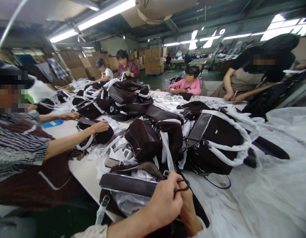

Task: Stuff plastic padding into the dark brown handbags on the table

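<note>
The left hand and the right hand meet at the near edge of the white table, both over the nearest dark brown bag. The left hand is curled into a fist, thumb and forefinger pinching a thin black cord that loops out just above its knuckles. The right hand lies pressed against the left, fingers bent toward the same cord; whether it grips the cord or only touches it cannot be told. The bag lies flat directly beneath and to the left of the two hands, its brown strap running along its top edge and clear plastic wrap bunched under it.

Beyond the bag, further up the table, stands a larger brown bag with white-wrapped handles, and a heap of similar bags lies behind that. To the left of the near bag, a co-worker's hand rests on another dark bag. White wrapping sheet spreads to the right of the near bag.
</note>
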### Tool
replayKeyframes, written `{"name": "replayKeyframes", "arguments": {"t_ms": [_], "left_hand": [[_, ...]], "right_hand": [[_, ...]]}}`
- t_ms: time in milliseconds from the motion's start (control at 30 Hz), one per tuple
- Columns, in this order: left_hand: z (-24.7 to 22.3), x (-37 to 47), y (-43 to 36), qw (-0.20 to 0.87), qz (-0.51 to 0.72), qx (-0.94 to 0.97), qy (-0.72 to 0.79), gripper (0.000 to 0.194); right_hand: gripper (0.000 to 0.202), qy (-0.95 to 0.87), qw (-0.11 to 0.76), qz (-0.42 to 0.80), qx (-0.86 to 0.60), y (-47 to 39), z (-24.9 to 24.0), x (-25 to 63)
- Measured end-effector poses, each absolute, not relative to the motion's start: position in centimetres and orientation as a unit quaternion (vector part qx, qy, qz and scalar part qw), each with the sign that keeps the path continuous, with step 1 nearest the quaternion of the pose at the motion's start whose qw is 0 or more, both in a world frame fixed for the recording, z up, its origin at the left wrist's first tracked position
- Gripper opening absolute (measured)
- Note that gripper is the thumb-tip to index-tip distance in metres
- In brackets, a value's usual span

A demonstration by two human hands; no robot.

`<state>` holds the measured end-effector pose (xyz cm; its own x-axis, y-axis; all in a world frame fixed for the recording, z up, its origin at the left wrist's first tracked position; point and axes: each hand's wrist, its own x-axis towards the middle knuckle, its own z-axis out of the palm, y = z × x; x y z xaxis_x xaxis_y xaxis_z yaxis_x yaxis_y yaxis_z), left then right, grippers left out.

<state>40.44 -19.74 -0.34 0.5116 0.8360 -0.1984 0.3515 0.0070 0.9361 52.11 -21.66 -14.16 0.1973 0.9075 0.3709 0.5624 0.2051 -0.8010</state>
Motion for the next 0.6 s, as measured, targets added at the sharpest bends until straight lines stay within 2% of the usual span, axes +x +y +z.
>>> {"name": "replayKeyframes", "arguments": {"t_ms": [100, 167, 400, 500, 600], "left_hand": [[1.0, 38.7, -19.6, 0.744, 0.285, 0.43, 0.425, 0.036], [2.0, 37.2, -20.2, 0.788, 0.278, 0.347, 0.425, 0.035], [5.6, 30.0, -20.0, 0.802, 0.251, 0.285, 0.461, 0.034], [6.9, 25.0, -18.4, 0.785, 0.29, 0.283, 0.468, 0.027], [6.0, 20.5, -18.0, 0.753, 0.368, 0.232, 0.494, 0.02]], "right_hand": [[0.041, -0.581, 0.482, 0.156, -0.637, -21.0, -13.3, 52.9], [0.046, -0.557, 0.481, 0.142, -0.662, -20.2, -13.2, 53.5], [0.052, -0.51, 0.458, 0.158, -0.711, -19.4, -15.2, 58.2], [0.056, -0.467, 0.459, 0.163, -0.738, -20.1, -15.8, 59.7], [0.055, -0.438, 0.471, 0.195, -0.741, -20.2, -16.2, 59.3]]}}
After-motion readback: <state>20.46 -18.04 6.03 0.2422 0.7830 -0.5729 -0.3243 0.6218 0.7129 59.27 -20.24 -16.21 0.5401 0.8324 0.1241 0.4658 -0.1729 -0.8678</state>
